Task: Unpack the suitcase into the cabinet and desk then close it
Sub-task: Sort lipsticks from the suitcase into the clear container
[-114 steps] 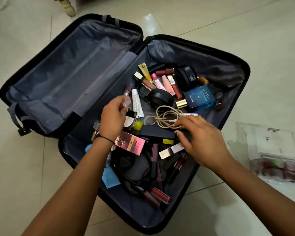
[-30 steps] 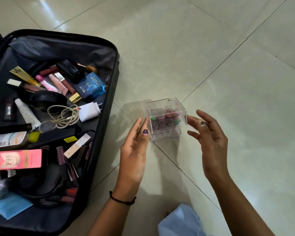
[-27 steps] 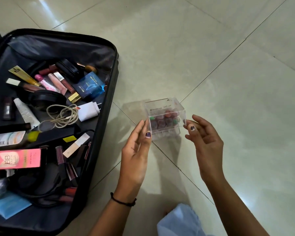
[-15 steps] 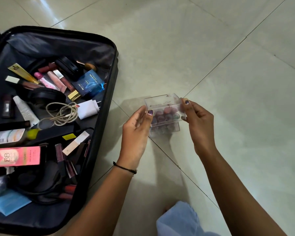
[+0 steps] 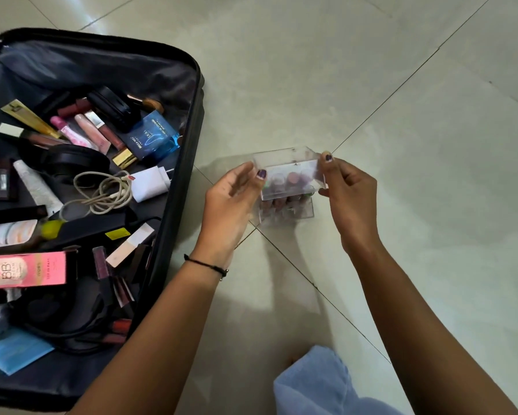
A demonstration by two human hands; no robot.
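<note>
From the clear box (image 5: 287,172), we find bare floor (image 5: 416,100) open from twelve round to five o'clock. At nine o'clock the suitcase (image 5: 197,115) rim stands close. Behind it, cosmetics, a coiled cable (image 5: 102,191) and a white charger (image 5: 149,187) crowd the lining. At six o'clock our blue-clad knee (image 5: 314,381) narrows the way back towards us.

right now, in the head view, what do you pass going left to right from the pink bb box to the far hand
pink bb box → coiled cable → white charger → suitcase wall → left hand → clear box → right hand
</note>
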